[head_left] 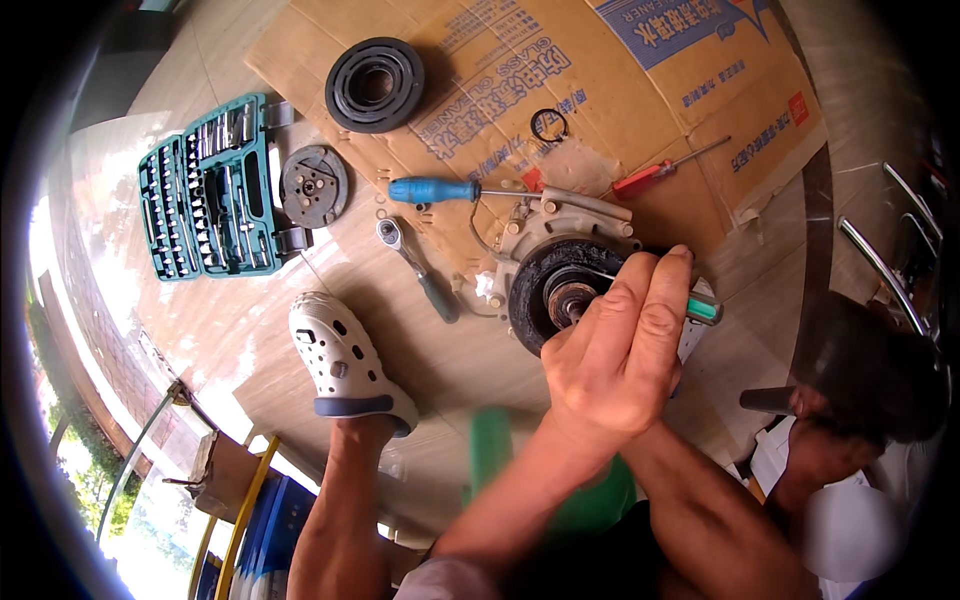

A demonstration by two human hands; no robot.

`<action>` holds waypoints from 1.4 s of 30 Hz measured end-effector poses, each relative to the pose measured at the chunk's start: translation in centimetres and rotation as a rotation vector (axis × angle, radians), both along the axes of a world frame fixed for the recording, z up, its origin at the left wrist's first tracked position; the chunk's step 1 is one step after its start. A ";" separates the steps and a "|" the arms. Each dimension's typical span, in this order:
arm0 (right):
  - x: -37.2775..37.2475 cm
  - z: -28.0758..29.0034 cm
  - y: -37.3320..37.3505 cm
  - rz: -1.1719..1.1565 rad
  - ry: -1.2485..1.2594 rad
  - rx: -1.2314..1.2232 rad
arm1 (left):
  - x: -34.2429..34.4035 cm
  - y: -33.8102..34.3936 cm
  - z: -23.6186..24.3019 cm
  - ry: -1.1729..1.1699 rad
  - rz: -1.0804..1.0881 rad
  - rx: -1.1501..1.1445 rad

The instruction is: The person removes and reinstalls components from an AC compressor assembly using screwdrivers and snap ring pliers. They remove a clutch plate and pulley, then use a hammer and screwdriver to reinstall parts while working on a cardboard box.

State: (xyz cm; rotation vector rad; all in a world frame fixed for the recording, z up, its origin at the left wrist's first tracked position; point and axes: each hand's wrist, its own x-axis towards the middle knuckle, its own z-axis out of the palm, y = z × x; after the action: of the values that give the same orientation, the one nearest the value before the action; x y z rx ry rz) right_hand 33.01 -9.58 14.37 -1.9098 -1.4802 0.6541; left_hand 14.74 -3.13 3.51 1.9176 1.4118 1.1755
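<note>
My left hand [610, 370] bends its fingers over a green-handled screwdriver [705, 305], above a black pulley ring [535, 290] on a cast metal housing [550, 215]. The screwdriver's thin shaft reaches into the ring around a rusty centre hub [572, 298]. My right forearm crosses beneath my left wrist; that hand is hidden. A blue-handled screwdriver [435, 190] lies against the housing's upper left. Left of it are a ratchet [420, 270] and a round metal plate [312, 187]. A red-handled screwdriver [645, 176] lies above right.
An open teal socket case [205, 190] is at left. A loose pulley [375, 85] and small ring [549, 124] lie on cardboard [690, 90]. My white clog [345, 360] rests left, near boxes. A green plastic object [490, 440] is below; chrome bars [880, 270] stand right.
</note>
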 end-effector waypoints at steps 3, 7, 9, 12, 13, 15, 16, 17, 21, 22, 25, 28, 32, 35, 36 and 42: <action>1.3 -1.7 -0.5 0.175 -0.253 0.102 | 0.0 0.1 0.2 -0.008 -0.007 -0.006; 2.2 -2.0 -1.8 0.147 -0.204 0.034 | -0.3 -0.1 0.0 0.011 -0.014 0.005; 2.1 -1.1 -3.5 0.008 -0.002 -0.105 | 0.1 0.1 -0.1 0.001 -0.011 0.020; 2.0 0.2 -4.2 -0.180 0.263 -0.231 | 0.2 0.3 0.2 -0.018 -0.010 0.011; 2.0 0.2 -4.1 -0.235 0.338 -0.211 | 0.1 0.2 0.3 -0.013 -0.011 -0.001; 1.6 0.0 -3.6 -0.279 0.362 -0.036 | -0.4 0.0 0.4 -0.002 -0.030 -0.025; 1.8 0.0 -3.3 -0.246 0.304 -0.002 | -0.5 -0.1 0.4 0.004 -0.039 -0.037; 1.5 -0.4 -3.1 -0.214 0.224 0.008 | -0.2 0.0 0.4 -0.006 -0.031 -0.049; 0.9 -2.2 -2.2 -0.092 0.051 -0.005 | 0.1 0.1 0.9 -0.027 0.002 -0.062; 0.6 -2.7 -2.1 -0.088 0.052 -0.022 | -0.1 0.0 0.6 -0.034 0.007 -0.060; 1.1 -2.1 -1.9 -0.167 0.167 -0.122 | -0.1 0.4 0.1 0.005 -0.031 0.003; 1.1 -0.8 -2.4 -0.165 0.203 -0.152 | 0.2 0.3 0.3 0.003 -0.034 -0.001; 0.9 -1.9 -2.7 -0.125 0.152 -0.089 | -0.4 -0.1 0.1 0.019 -0.049 -0.011; 0.3 -1.5 -2.4 -0.111 0.151 -0.141 | -0.2 0.0 0.1 0.001 -0.059 -0.015; 0.3 -2.0 -2.5 -0.101 0.097 -0.094 | -0.3 0.0 0.2 0.003 -0.060 -0.021; 0.6 -1.9 -2.5 -0.215 0.213 -0.250 | 0.1 0.2 0.0 0.009 -0.046 0.003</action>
State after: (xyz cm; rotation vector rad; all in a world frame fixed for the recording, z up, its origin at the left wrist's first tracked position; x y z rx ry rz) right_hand 33.63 -12.09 12.44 -2.0753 -1.0837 0.9443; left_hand 14.80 -2.96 3.50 1.9495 1.3639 1.1488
